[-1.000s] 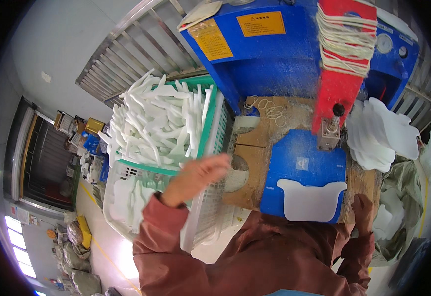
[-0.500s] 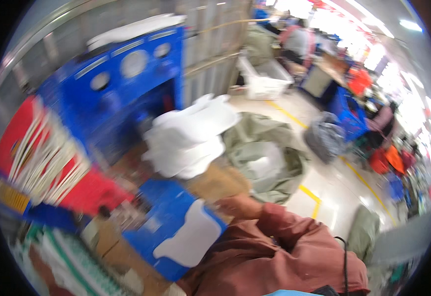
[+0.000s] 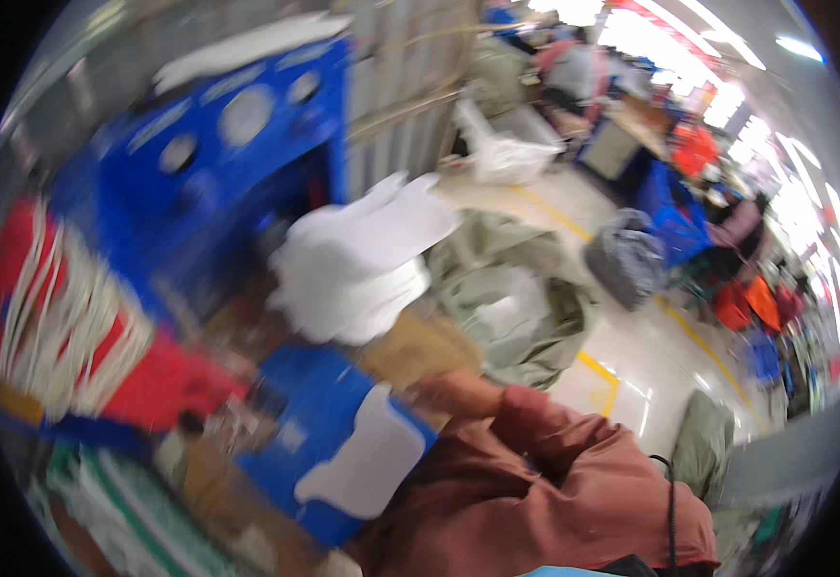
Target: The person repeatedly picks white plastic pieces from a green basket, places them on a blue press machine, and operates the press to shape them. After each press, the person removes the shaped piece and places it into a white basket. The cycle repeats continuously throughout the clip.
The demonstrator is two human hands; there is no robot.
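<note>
My right hand (image 3: 454, 392) reaches in from a reddish-brown sleeve (image 3: 555, 433). It is over the edge of a brown board (image 3: 420, 351), close to a blue plate (image 3: 305, 399). Motion smears its fingers, so their grip cannot be made out. On the blue plate lies a flat white cut-out piece (image 3: 367, 462) with a wavy outline, just left of my sleeve. Beyond the plate rises a stack of similar white cut-out pieces (image 3: 353, 269). My left hand does not show.
A blue machine housing (image 3: 218, 183) with round gauges stands behind the stack. At left is a red part (image 3: 180, 389) wound with pale cord. An open green sack (image 3: 497, 346) sits right of the stack. Farther right are a grey bag (image 3: 627, 260) and a blue crate (image 3: 675, 216).
The whole view has shifted slightly, so most things sit a little farther left. The white piece stays on the blue plate and my right hand stays beside it.
</note>
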